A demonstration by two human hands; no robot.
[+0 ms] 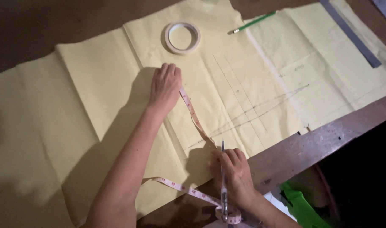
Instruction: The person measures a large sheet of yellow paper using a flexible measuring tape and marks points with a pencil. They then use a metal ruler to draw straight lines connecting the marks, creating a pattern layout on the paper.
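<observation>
Yellow paper [117,84] lies flat; left hand [165,86] pins limp tape [195,118] (fingers closed), right hand [235,175] grips tape and pen [223,177].

Numerals on the measuring tape [194,118] too small to read; faint illegible pencil marks on yellow paper [299,67]
</observation>
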